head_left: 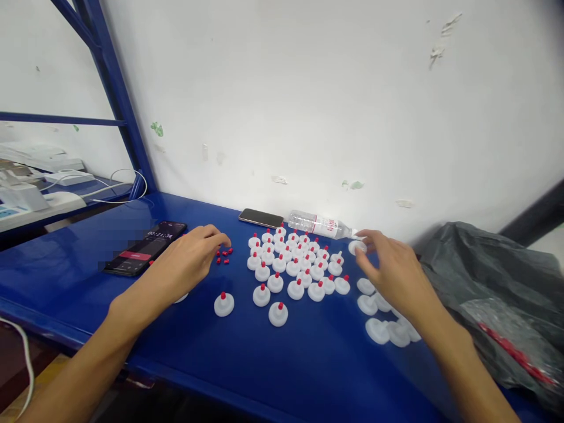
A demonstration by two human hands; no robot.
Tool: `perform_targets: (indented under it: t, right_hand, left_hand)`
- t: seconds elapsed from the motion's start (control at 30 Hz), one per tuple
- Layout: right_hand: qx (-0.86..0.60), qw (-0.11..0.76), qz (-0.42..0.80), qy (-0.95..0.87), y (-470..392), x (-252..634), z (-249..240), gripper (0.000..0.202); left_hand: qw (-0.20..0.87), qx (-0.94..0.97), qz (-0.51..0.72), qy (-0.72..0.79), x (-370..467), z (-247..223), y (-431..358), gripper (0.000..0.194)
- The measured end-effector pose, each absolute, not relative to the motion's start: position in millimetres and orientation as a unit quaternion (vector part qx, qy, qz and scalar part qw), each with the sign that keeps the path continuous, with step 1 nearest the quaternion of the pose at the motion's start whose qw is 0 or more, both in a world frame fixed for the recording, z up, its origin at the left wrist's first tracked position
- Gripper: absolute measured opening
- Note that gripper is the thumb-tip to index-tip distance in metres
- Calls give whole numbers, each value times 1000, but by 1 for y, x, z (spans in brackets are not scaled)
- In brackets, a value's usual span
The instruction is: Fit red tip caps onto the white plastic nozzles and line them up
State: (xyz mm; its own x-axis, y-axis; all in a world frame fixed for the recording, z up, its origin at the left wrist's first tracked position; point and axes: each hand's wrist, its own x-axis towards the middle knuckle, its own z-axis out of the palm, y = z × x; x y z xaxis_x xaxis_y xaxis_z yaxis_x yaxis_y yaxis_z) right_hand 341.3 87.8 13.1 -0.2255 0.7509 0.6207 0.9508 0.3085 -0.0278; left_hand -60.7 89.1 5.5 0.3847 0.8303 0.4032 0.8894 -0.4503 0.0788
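Note:
My left hand [197, 254] is over the table at the left, fingers curled down and drawn together beside a few small red caps [226, 254]. Whether a cap is between its fingertips is hidden. On the right, my right hand [390, 264] has thumb and fingers around the edge of a white disc-shaped lid [357, 248] near the bottle's neck. Between the hands stands a cluster of white lids with red-tipped spouts [293, 267]. One such lid [224, 304] sits apart, nearer the left hand. More white lids [378, 331] lie beneath my right forearm, partly covered by it.
A phone showing a timer [147, 249] lies left of my left hand. Against the wall are another phone [261, 218] and a clear plastic bottle [321, 225] on its side. A dark plastic bag [480, 264] with red pieces fills the right end of the blue table [211, 352].

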Motion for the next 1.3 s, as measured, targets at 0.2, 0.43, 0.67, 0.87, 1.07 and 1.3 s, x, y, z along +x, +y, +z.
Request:
perform_targets:
  t: [0.2,0.43,0.67,0.87,1.07,1.3]
  right_hand:
    - [-490,298,-165,-802,84,324,10,26]
    - [-426,301,-137,-842,73,299,7,33]
    - [-404,294,-67,-864,66,290,10,43]
    - [-428,266,-39,-863,60,289,13,39]
    - [-440,280,-93,-848,58,285,8,22]
    - [-362,344,-151,-853,65,279,0,21]
  left_hand:
    - [71,-825,-228,-513,-51,11,82,36]
    - [86,-824,-233,-509,-47,13,78,37]
    - [94,-827,-233,-504,-44,14,75,39]
    - [91,-836,-234,-488,-43,13,76,43]
    - [71,-841,-250,-474,-40,16,73,40]
    - [24,-846,-309,-433,-34,22,66,28]
